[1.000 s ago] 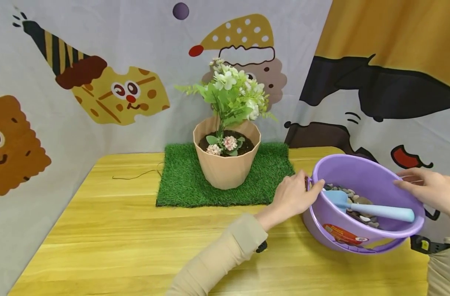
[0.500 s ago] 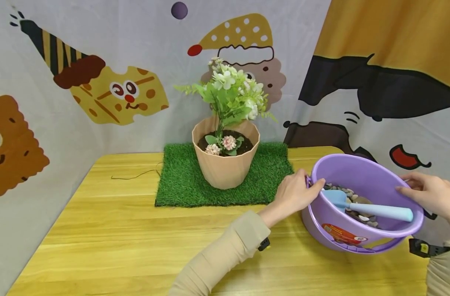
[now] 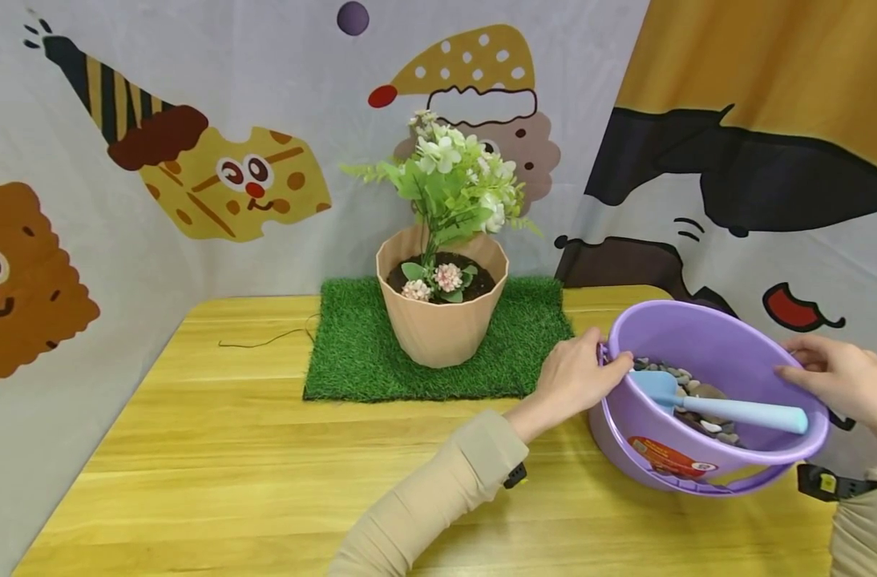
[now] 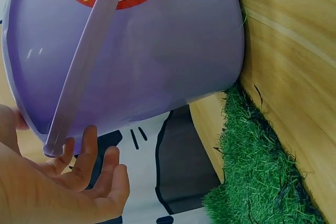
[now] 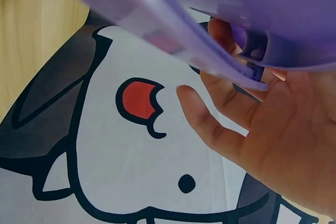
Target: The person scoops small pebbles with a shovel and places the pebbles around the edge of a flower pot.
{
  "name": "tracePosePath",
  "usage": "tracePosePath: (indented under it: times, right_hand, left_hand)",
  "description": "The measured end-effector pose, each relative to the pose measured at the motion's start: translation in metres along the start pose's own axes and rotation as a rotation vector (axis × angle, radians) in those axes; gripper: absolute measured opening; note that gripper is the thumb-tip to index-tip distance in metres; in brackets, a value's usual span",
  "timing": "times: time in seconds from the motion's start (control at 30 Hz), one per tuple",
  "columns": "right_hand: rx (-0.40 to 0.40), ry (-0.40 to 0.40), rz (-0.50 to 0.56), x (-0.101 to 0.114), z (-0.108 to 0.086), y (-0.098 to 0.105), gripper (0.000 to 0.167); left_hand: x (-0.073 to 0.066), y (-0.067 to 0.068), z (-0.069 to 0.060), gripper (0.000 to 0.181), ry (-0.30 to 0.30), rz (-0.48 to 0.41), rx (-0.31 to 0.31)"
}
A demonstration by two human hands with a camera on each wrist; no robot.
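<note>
A purple bucket [image 3: 698, 336] stands at the table's right side, holding grey and brown pebbles [image 3: 687, 377] and a light blue hand trowel [image 3: 741, 413] that lies across them. My left hand [image 3: 571, 377] grips the left rim, thumb over the edge. In the left wrist view its other fingers [image 4: 89, 150] curl outside, by the end of the bucket handle [image 4: 84, 61]. My right hand [image 3: 842, 377] holds the opposite rim. From the right wrist view, its fingers [image 5: 226, 95] are outside, around the handle joint. The handle hangs down over the labelled front.
A peach flowerpot [image 3: 438, 328] with white and pink flowers stands on a green turf mat [image 3: 352, 361], left of the bucket. A thin dark wire [image 3: 258, 344] lies left of the mat. Printed cloth [image 3: 265, 80] hangs behind and beside the wooden table [image 3: 265, 481].
My right hand's fingers have shifted slightly along the right rim. The left hand keeps its hold, and the bucket stays in place.
</note>
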State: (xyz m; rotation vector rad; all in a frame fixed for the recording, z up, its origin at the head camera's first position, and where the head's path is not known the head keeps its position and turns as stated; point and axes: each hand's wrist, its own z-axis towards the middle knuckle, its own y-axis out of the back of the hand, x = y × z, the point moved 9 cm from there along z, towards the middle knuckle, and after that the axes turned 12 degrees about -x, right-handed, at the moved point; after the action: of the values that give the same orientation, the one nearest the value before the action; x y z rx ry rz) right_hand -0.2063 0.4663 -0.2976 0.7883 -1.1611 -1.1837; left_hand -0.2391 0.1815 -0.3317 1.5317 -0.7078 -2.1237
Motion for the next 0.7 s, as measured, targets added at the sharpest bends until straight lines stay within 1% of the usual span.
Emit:
tracePosePath:
  times: [0.2,0.4,0.57,0.7]
  right_hand:
    - [0.006,-0.001,0.020,0.0001,-0.0001,-0.0022,0.032]
    - [0.002,0.005,0.023,0.0023,0.0008,-0.0026,0.031]
    - [-0.010,0.021,0.031,0.0055,0.0015,-0.0019,0.029]
    - [-0.014,0.036,0.033,0.0074,0.0024,-0.0028,0.028]
  left_hand:
    - [-0.0001,0.0004,0.0010,0.023,-0.027,-0.019,-0.011]
    - [-0.0014,0.0020,0.0017,0.022,-0.063,-0.015,-0.023]
    - [-0.0027,0.0043,-0.0003,0.021,-0.084,-0.019,-0.031]
    - [-0.0029,0.0061,-0.0031,0.020,-0.092,-0.039,-0.033]
